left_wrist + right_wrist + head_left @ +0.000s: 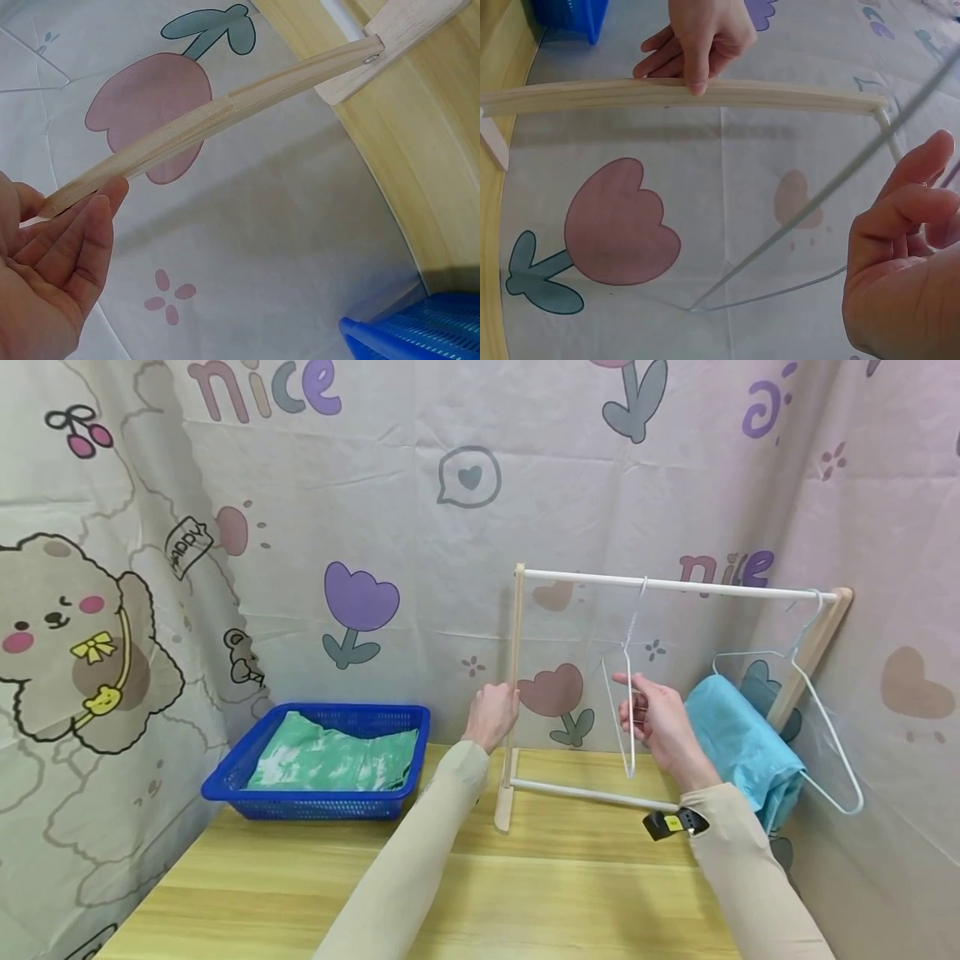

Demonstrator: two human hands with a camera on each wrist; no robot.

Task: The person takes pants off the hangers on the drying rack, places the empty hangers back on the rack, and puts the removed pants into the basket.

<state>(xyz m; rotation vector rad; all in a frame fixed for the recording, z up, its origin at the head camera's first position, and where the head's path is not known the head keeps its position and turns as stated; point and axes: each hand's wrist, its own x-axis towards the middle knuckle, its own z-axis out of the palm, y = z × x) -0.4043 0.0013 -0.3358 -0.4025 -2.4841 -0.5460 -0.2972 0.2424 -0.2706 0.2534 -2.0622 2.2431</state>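
Left hand (493, 717) grips the post (516, 627) of the big rack (810, 685), at 3 o'clock; right hand (663, 727) has bent fingers (896, 214). Blue basket (322, 807) sits at 8 o'clock. White hanger (632, 757), near 4 o'clock, hangs from the top bar (705, 588) beside those fingers; I can't tell if they hold it. A hard tug could tip the rack, or make the hook (640, 597) jump off.

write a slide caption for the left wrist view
Left hand grips the wooden upright; blue basket lower right, tulip print behind.
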